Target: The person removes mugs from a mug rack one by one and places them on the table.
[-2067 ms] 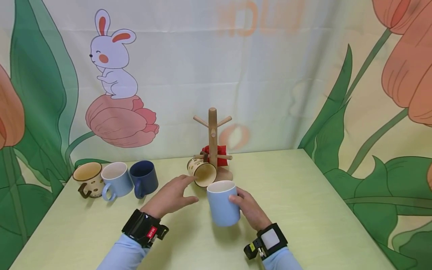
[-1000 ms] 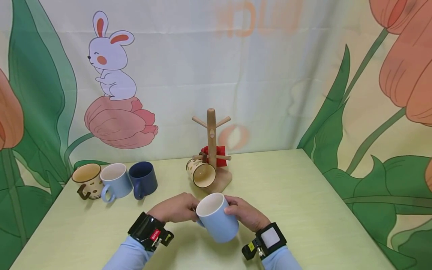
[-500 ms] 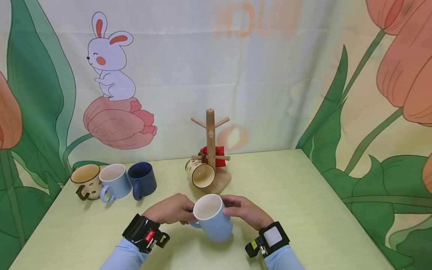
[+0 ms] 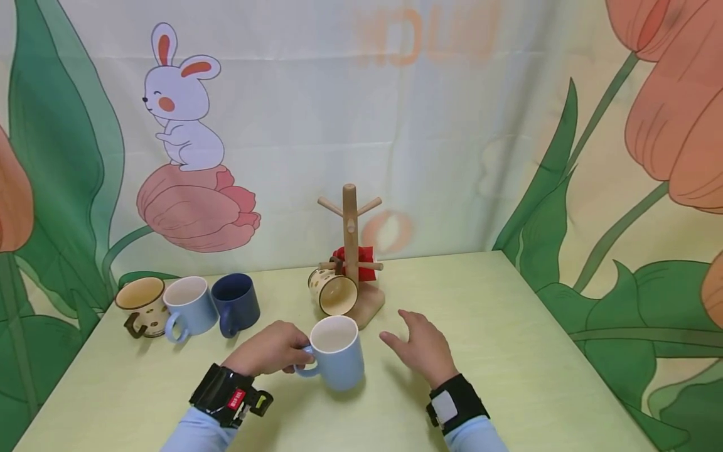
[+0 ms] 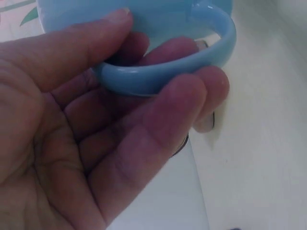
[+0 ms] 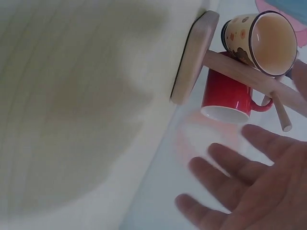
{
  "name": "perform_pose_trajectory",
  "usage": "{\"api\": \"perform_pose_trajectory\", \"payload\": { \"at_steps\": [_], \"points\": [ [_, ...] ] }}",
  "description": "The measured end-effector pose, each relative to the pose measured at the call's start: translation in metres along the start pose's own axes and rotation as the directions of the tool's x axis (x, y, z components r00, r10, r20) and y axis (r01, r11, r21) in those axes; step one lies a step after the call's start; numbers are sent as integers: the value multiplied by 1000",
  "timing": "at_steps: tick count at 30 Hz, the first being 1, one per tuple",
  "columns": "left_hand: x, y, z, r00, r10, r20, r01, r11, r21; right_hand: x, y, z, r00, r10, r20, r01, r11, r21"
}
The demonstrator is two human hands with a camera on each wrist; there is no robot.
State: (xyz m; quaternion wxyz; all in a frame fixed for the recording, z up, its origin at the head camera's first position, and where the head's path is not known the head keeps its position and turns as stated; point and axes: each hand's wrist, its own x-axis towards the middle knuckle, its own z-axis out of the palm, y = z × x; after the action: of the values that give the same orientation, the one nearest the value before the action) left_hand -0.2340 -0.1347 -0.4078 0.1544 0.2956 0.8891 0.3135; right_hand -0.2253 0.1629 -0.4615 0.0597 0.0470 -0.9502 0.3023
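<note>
Left hand (image 4: 270, 348) gripped blue mug (image 4: 340, 361) by handle (image 5: 139, 79), six o'clock of rack (image 4: 351, 248); handle faced nine o'clock, likely because that side suited that hand. Right hand (image 4: 425, 348), wide and unloaded, hung at mug's three o'clock.

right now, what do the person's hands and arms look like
The left hand and right hand are bare; both sleeves are light blue. The left black wristband carries a red label; the right black wristband, a pale square patch.

The right fingers (image 6: 216, 183) have released the held light-blue mug (image 4: 343, 363).
</note>
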Motion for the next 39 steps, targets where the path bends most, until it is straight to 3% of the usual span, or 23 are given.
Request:
{"api": "perform_pose_trajectory", "payload": {
  "at_steps": [4, 9, 13, 21, 29, 39],
  "points": [
    [-7, -1, -6, 996, -80, -42, 82, 996, 35, -4, 1, 0, 1000, -9, 3, 9, 995, -104],
    [-19, -5, -15, 981, -160, -111, 168, 983, 68, -6, 3, 2, 1000, -2, 15, 4, 996, -92],
    [-27, -11, -21, 960, -227, -162, 240, 969, 65, -7, 4, 2, 1000, 8, 22, -6, 997, -79],
    [-44, -20, -33, 936, -275, -221, 301, 949, 92, -6, 5, 0, 999, 30, 33, -29, 998, -49],
    [-74, -31, -53, 880, -435, -192, 452, 890, 55, -5, 6, 0, 997, 64, 42, -63, 997, -36],
    [-113, -60, -74, 826, -530, -191, 548, 835, 53, -6, 10, 0, 997, 71, 38, -70, 997, -10]
  ]
}}
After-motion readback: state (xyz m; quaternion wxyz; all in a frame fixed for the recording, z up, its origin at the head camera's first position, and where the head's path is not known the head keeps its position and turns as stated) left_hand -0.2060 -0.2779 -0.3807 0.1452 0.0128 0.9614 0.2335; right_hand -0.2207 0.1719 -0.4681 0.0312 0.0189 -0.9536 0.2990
